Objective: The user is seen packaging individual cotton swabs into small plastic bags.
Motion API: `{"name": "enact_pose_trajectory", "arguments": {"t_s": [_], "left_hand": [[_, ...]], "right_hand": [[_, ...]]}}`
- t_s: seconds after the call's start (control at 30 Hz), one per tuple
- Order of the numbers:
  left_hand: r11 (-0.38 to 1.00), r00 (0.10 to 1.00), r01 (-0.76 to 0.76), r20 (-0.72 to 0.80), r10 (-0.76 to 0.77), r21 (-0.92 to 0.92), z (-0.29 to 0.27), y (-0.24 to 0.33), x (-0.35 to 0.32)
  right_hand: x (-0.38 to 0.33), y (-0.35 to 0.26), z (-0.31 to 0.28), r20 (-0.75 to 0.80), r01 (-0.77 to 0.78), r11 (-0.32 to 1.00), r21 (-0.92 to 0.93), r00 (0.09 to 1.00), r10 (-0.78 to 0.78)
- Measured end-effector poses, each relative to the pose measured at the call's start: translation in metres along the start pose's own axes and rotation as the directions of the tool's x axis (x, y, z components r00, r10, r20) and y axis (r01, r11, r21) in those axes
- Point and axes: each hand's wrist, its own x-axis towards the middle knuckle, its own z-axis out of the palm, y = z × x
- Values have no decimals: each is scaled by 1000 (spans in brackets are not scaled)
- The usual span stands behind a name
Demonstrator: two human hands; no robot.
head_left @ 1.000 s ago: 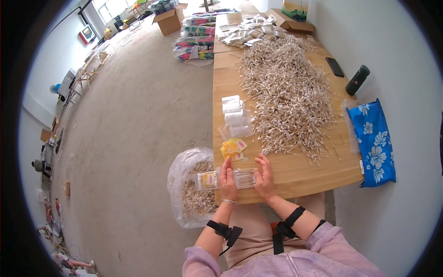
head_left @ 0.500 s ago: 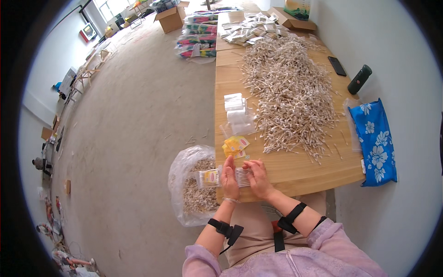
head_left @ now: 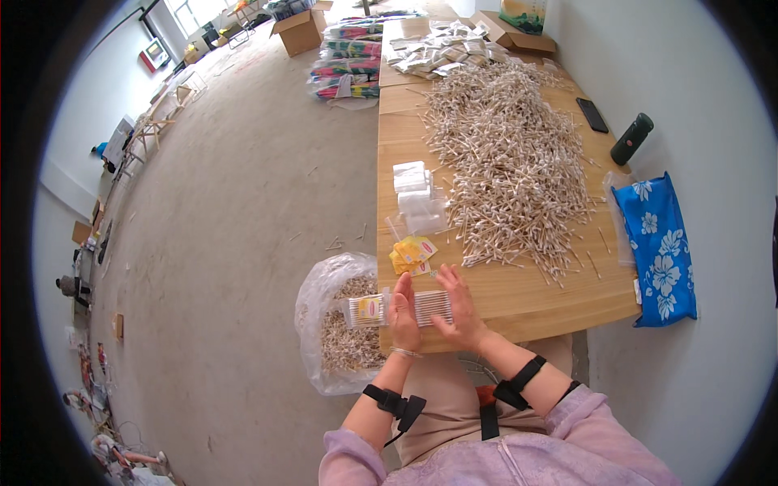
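My left hand (head_left: pixel 404 314) stands on edge at the table's near left corner, fingers straight and together, thumb uppermost. Against its left side is a clear packet of cotton swabs (head_left: pixel 353 313) with a yellow card (head_left: pixel 369 309), reaching out past the table edge. Whether that hand touches the packet is hidden. To its right lies a row of cotton swabs (head_left: pixel 429 308), side by side. My right hand (head_left: pixel 462 314) is open at the row's right end, fingers stretched forward and thumb apart. Several yellow cards (head_left: pixel 412 254) lie just ahead of my hands.
A large heap of loose swabs (head_left: pixel 519 170) covers the table's middle, with filled packets (head_left: pixel 446 50) behind it. Clear bags (head_left: pixel 417 198) lie at the left edge. A phone (head_left: pixel 592 115), dark bottle (head_left: pixel 631 139) and blue floral pouch (head_left: pixel 660 251) are rightward. Below left stands a swab-filled plastic bag (head_left: pixel 312 320).
My right hand has lifted off the row of swabs and shifted slightly right, its curled fingers now straightened. More of the row shows. My left hand has barely moved.
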Motion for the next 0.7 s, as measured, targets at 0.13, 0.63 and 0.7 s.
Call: {"name": "enact_pose_trajectory", "arguments": {"t_s": [0.13,0.63,0.7], "left_hand": [[999,1000,25,-15,-25,-28,2,4,-2],[997,997,72,16,-72,-16,14,20,-3],[997,997,80,14,-79,-11,13,21,-2]], "right_hand": [[-7,-10,-10,255,196,917,-348,961,-109],[-10,-13,2,224,149,877,-457,973,-48],[-8,-10,4,216,144,867,-477,975,-44]]}}
